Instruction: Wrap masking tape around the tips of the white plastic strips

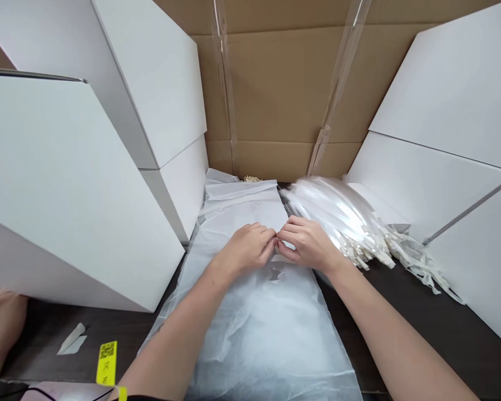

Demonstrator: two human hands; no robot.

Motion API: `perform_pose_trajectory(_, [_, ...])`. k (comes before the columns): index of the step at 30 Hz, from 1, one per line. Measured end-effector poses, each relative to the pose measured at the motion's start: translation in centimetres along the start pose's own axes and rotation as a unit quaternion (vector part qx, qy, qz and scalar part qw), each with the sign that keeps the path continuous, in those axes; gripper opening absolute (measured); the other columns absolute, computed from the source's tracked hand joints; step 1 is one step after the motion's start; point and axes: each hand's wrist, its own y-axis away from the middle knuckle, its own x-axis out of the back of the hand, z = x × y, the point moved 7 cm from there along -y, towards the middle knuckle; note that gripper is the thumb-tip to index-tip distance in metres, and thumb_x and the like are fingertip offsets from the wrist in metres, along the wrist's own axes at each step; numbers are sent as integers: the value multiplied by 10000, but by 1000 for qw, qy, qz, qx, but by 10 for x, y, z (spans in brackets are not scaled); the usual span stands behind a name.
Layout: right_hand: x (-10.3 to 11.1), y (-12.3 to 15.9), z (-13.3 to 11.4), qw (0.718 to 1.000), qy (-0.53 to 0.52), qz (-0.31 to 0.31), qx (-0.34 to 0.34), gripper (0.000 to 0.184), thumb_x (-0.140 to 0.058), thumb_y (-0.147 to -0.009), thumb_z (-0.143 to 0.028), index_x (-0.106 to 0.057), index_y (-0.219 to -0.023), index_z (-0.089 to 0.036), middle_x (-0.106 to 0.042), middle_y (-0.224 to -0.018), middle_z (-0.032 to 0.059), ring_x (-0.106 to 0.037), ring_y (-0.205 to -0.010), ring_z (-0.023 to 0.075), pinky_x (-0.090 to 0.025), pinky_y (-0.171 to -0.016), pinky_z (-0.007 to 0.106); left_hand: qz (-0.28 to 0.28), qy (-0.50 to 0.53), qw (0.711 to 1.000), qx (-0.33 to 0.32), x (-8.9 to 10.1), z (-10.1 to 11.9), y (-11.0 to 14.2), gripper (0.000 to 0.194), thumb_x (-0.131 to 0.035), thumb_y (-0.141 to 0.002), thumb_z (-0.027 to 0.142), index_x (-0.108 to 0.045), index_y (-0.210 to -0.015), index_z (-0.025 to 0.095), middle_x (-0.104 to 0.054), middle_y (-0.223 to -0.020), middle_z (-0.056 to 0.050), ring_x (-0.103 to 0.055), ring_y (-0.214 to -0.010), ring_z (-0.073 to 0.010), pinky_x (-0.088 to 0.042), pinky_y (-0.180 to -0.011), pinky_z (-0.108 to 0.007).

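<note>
Boxes [161, 89] are stacked left of the left hand [270, 240], whose fingertips are pinched narrow over translucent sheeting [271, 334] spread beneath both hands. Fingertips of the right hand [280, 240] are pinched likewise; anything held cannot be made out, and glossy strips [338, 209] are heaped right of that hand.

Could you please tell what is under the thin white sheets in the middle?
The dark tabletop shows along both sides of the thin white sheets, so it probably continues beneath them. Anything else under their middle cannot be seen, because the sheets cover it.
</note>
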Motion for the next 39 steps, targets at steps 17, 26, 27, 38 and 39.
perform_pose_trajectory(17, [22,9,12,997,28,63,-30,201,-532,-937,-185,-628,-761,-191,-651,-711,25,-541,-734,178,-396,-655,307,18,11,996,85,6,-39,11,179,-524,-918,229,-644,-1051,235,-714,-857,-33,-650,-764,-212,-415,-680,-303])
perform_pose_trajectory(26, [59,20,24,971,118,196,-67,133,-608,-870,-148,-602,-751,-206,-670,-712,17,-560,-728,191,-443,-662,311,92,-63,980,162,20,-68,14,281,-545,-927,170,-561,-1208,189,-676,-1201,-97,-587,-1136,-282,-424,-968,-435])
perform_pose_trajectory(27, [61,21,25,967,129,206,-74,122,-612,-865,-147,-605,-760,-207,-673,-717,19,-562,-730,194,-443,-660,314,108,-67,976,176,22,-70,15,308,-559,-931,195,-546,-1239,188,-656,-1244,-104,-563,-1181,-290,-417,-990,-443])
perform_pose_trajectory(38, [69,28,27,938,180,274,-113,89,-644,-843,-147,-616,-781,-204,-683,-706,17,-573,-697,194,-442,-652,318,68,-143,936,316,24,-100,33,325,-497,-952,239,-563,-1256,144,-621,-1238,-150,-540,-1170,-323,-462,-940,-432])
perform_pose_trajectory(39, [68,27,25,938,179,277,-108,93,-648,-841,-147,-614,-775,-203,-680,-700,12,-571,-692,189,-440,-646,312,32,-142,935,324,18,-99,33,314,-500,-955,266,-584,-1233,145,-626,-1228,-151,-541,-1172,-327,-464,-939,-434])
